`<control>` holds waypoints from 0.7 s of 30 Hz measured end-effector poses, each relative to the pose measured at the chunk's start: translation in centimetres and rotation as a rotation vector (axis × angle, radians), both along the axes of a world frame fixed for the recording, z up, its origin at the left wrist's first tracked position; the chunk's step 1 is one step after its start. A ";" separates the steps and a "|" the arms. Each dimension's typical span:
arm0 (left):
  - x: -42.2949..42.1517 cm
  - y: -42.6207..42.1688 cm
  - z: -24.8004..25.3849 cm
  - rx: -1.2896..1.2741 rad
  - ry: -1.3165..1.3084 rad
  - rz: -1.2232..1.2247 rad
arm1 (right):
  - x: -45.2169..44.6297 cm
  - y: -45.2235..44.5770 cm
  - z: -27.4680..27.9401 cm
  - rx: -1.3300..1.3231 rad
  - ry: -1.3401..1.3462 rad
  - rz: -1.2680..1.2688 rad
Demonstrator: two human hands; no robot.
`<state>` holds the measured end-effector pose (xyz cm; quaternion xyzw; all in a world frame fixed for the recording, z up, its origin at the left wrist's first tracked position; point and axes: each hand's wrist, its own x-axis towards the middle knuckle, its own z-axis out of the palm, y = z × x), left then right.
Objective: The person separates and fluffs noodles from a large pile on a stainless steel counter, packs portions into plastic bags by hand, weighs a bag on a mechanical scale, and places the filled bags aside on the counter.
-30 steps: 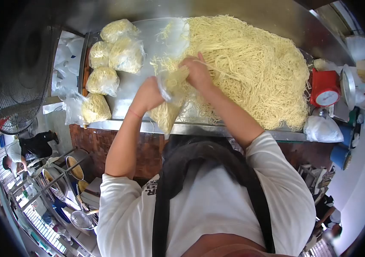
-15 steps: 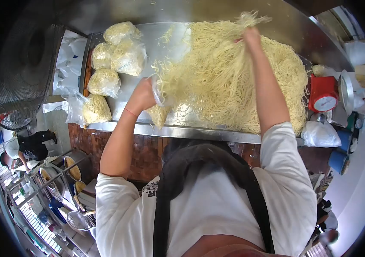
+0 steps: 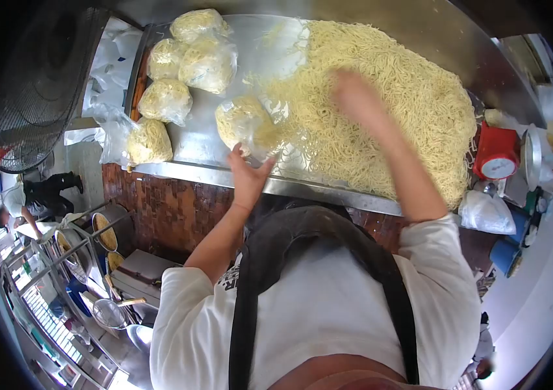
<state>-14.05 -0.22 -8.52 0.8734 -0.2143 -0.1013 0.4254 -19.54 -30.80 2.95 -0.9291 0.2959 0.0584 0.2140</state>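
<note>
A broad heap of pale yellow noodles (image 3: 406, 110) covers the right part of the metal worktop (image 3: 201, 140). Left of the heap lies a clear plastic bag of noodles (image 3: 240, 120), with loose strands around its right side. My left hand (image 3: 249, 181) is at the bag's near edge, thumb and fingers spread apart; whether it touches the plastic is hard to see. Over the left part of the heap is my right hand (image 3: 354, 94), smeared by motion, its fingers and anything in them unclear. Several filled noodle bags (image 3: 208, 65) stand grouped at the worktop's left end.
A red dial scale (image 3: 497, 149) and a white plastic bag (image 3: 486, 211) sit at the right end. At left are a large fan (image 3: 36, 91), pots (image 3: 111, 227), a strainer (image 3: 110, 313) and another person (image 3: 29, 198). A person (image 3: 484, 351) also shows at lower right.
My left hand has let go of the bag, which now rests on the worktop, and has opened. My right hand has come down and left from the far side, where it was lifting noodles.
</note>
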 end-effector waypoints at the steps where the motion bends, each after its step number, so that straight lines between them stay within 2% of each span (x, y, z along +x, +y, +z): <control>1: -0.2 -0.6 -0.6 -0.059 0.177 0.087 | 0.2 4.7 -1.4 0.097 0.041 0.153; 2: 0.0 -1.0 -1.0 -0.117 0.355 0.172 | 0.8 8.5 -6.8 0.102 -0.023 0.310; 3: 0.9 -1.5 -1.3 -0.238 0.408 0.202 | 0.1 12.2 -12.6 0.001 -0.204 0.401; 5: 4.0 -3.0 -2.0 -0.488 0.505 0.258 | 2.0 15.3 -15.2 0.118 -0.237 0.270; 6: 5.3 -3.5 -1.4 -0.528 0.522 0.282 | 2.6 16.2 -15.5 0.179 -0.253 0.207; 8: 7.6 -4.8 1.9 -0.614 0.554 0.320 | 4.4 14.9 -13.5 0.279 -0.176 0.260; 10: 7.8 -4.9 4.4 -0.664 0.519 0.187 | 5.9 12.5 -8.9 0.306 -0.122 0.389; 12: 6.1 -4.8 8.5 -0.640 0.450 0.076 | 7.5 10.5 -2.4 0.552 -0.173 0.359; 13: 4.8 -4.6 9.5 -0.638 0.471 0.084 | 8.1 10.0 -0.9 0.675 -0.200 0.342; 15: 3.4 -4.3 10.7 -0.633 0.507 0.096 | 9.5 10.3 -3.9 0.941 -0.354 0.013; 16: 4.4 -3.6 8.3 -0.537 0.376 0.110 | 9.6 10.8 -5.5 1.071 -0.430 -0.160; 19: 6.9 -1.9 4.3 -0.403 0.377 0.120 | 6.2 10.7 -6.6 0.240 -0.304 0.437; 20: 6.6 -1.7 3.4 -0.399 0.366 0.121 | 4.9 10.2 -5.8 0.274 -0.229 0.367; 21: 6.4 -1.6 3.5 -0.391 0.412 0.119 | 3.7 10.0 -2.4 0.306 -0.153 0.292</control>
